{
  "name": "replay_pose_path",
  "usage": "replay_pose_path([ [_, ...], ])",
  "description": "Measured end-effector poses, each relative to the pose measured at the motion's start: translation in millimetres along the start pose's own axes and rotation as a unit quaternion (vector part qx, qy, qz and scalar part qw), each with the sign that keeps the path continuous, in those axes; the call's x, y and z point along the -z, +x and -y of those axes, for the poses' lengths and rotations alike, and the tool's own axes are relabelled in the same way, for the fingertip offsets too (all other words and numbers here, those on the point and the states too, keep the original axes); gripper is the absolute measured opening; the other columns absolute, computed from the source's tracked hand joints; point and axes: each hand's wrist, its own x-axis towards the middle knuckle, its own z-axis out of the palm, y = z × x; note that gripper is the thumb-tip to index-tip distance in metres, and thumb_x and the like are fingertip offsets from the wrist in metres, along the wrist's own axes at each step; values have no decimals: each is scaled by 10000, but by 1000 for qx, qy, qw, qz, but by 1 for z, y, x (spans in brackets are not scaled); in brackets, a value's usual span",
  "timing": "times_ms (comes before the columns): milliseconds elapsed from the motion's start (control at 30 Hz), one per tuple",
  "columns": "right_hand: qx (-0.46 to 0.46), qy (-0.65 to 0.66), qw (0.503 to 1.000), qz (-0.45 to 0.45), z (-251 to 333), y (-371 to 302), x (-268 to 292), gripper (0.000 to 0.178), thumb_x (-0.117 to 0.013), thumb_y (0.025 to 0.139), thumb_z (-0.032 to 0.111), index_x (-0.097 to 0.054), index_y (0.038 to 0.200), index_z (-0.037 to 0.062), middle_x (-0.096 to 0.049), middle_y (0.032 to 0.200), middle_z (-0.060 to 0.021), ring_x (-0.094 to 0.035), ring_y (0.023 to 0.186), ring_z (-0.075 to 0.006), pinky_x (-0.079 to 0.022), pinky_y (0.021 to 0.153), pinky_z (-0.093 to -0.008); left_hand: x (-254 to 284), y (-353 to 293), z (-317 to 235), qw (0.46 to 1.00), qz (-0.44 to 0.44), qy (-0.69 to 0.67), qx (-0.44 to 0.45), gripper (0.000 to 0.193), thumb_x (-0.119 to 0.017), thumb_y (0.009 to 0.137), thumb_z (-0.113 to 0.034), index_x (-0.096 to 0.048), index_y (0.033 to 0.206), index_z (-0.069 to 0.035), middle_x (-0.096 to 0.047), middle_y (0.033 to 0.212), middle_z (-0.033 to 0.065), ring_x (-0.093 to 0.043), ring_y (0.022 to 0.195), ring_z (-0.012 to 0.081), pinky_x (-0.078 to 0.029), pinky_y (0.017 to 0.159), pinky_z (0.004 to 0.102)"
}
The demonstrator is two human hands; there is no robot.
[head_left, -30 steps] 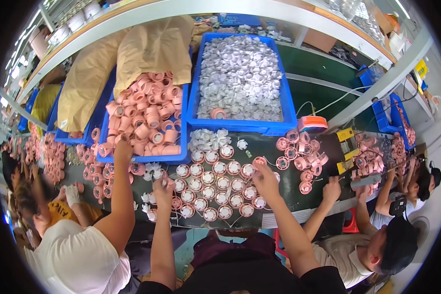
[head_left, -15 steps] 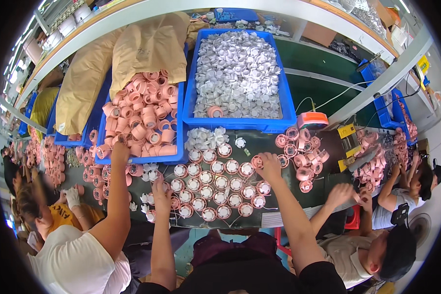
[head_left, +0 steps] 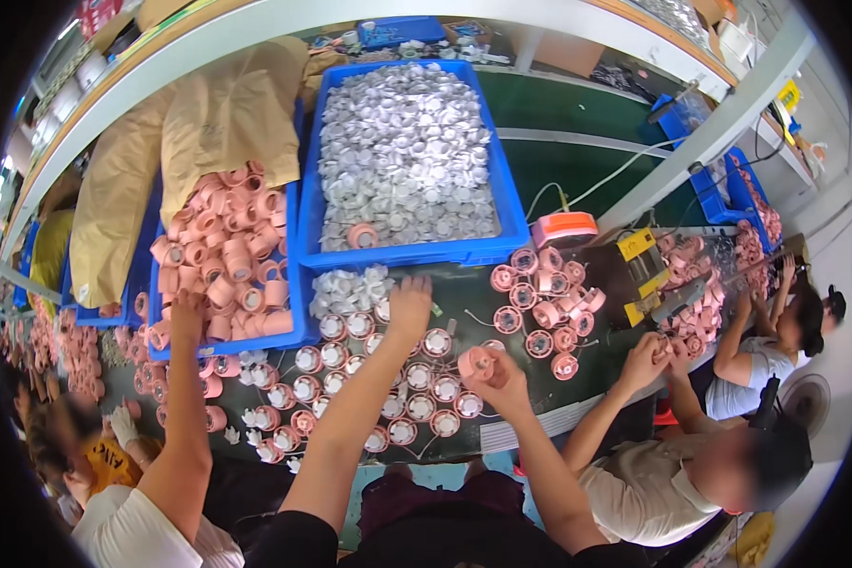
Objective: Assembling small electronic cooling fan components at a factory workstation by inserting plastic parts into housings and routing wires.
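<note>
My left hand [head_left: 410, 308] reaches across the table to the spot beside a pile of loose white plastic caps [head_left: 350, 290]. Its fingers are curled downward, and whatever lies beneath them is hidden. A small green piece [head_left: 435, 310] lies right by it. In my right hand [head_left: 504, 386] is a pink plastic ring-shaped housing [head_left: 478, 363], gripped between thumb and fingers above the table's near part. Rows of pink housings with white centers [head_left: 418, 376] and thin wires lie between and below my hands, partly covered by my left forearm.
A blue bin of white caps [head_left: 509, 213] stands at the back, with one pink housing on the caps. Left of it is a blue bin [head_left: 298, 312] of pink housings, where a co-worker's hand [head_left: 187, 312] reaches. More housings [head_left: 540, 301] lie right, near another person's hands [head_left: 648, 358].
My left hand has moved right and farther across the table. My right hand has lifted a pink housing and drawn it nearer. The whole view has shifted slightly.
</note>
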Motion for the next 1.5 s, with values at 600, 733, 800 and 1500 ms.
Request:
replay_pose_path([
  [600,95,-102,989,-46,88,-20,-32,477,-742,624,52,-534,1052,18,-558,1031,-105,-588,926,-163,-530,740,-283,132,-111,-80,675,-41,-689,261,308,-487,902,-97,-523,1188,10,-593,1090,95,-572,909,116,-489,772,245],
  [733,229,-241,943,-27,100,-27,-42,568,-732,617,106,-513,1133,14,-510,1037,-137,-551,896,-272,-490,728,-319,154,-126,-87,704,-54,-657,263,313,-489,905,-103,-518,1195,13,-590,1115,84,-566,891,86,-465,771,221],
  [800,225,-243,943,-32,102,-33,-48,563,-731,618,106,-518,1131,15,-509,1038,-135,-555,893,-268,-491,726,-321,159,-131,-87,716,-58,-642,267,311,-490,904,-99,-518,1188,22,-592,1115,85,-570,886,90,-467,779,226],
  [1500,254,-318,913,-6,102,-51,-52,561,-747,623,75,-521,1128,-17,-525,1057,-151,-566,900,-255,-504,706,-301,165,-157,-93,776,-99,-582,220,303,-469,917,-147,-547,1179,-15,-493,636,-27,-405,593,20,-355,528,177],
])
